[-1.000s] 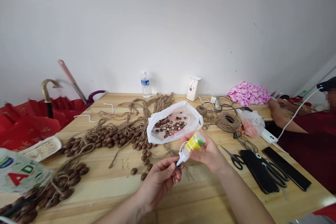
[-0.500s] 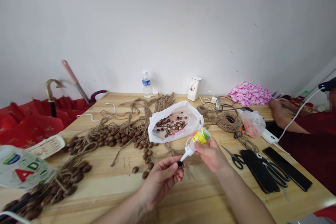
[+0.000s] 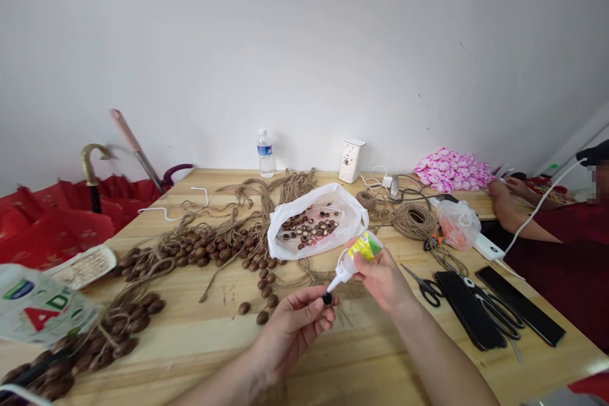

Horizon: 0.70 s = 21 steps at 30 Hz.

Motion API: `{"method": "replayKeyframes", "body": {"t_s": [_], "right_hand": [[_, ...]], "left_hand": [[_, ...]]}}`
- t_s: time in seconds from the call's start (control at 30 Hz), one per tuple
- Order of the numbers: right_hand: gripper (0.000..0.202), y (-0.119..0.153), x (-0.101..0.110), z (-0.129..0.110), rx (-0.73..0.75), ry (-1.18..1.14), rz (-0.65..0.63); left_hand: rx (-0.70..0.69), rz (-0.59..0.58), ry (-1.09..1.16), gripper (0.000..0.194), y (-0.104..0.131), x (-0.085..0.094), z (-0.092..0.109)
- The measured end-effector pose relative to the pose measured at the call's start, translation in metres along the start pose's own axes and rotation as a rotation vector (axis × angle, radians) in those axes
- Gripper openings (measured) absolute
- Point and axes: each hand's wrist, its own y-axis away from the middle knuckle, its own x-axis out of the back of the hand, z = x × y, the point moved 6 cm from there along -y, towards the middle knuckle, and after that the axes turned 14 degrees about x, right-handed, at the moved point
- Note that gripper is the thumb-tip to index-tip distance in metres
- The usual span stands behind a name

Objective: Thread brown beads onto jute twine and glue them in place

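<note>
Between the thumb and fingers of my left hand (image 3: 299, 320) is a small dark nut shell half (image 3: 328, 299), its hollow side facing up. My right hand (image 3: 384, 279) is closed around a glue bottle (image 3: 362, 248) with a yellow and green label, tilted down to the left. The white nozzle tip meets the rim of the shell or sits just inside it; which one I cannot tell. Behind both hands lies an open white plastic bag (image 3: 285, 250) with several shell halves (image 3: 309, 228) in it. Brown nuts (image 3: 202, 247) tied to twine are heaped to the left.
Scissors (image 3: 428, 288), a black phone (image 3: 469, 311) and a twine coil (image 3: 415, 221) lie to the right. A water bottle (image 3: 266, 155) and a white box (image 3: 353, 160) stand by the wall. Another person's arm (image 3: 514, 206) rests at the far right, near pink-white material (image 3: 451, 169).
Almost nothing differs. The shell in my left hand has turned slightly, showing more of its hollow, with the nozzle still at it.
</note>
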Motion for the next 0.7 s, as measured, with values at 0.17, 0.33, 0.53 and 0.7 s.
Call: {"method": "replayKeyframes", "body": {"t_s": [0.17,0.33,0.53,0.7], "right_hand": [[0.032,-0.0008,-0.0016,0.0015,-0.005,-0.005,-0.011],[0.031,-0.0011,-0.0030,0.0004,0.006,-0.008,-0.002],[0.032,-0.0015,-0.0026,0.0020,-0.006,0.008,-0.003],[0.031,-0.0014,-0.0027,0.0009,0.024,0.027,-0.025]], "left_hand": [[-0.002,0.014,-0.002,0.020,-0.0002,0.0009,0.0009],[-0.005,0.020,-0.003,0.022,0.0003,-0.0009,0.0017],[-0.014,0.030,-0.016,0.021,-0.0004,0.0000,0.0016],[-0.014,0.029,-0.020,0.020,-0.0017,0.0025,0.0002]]}}
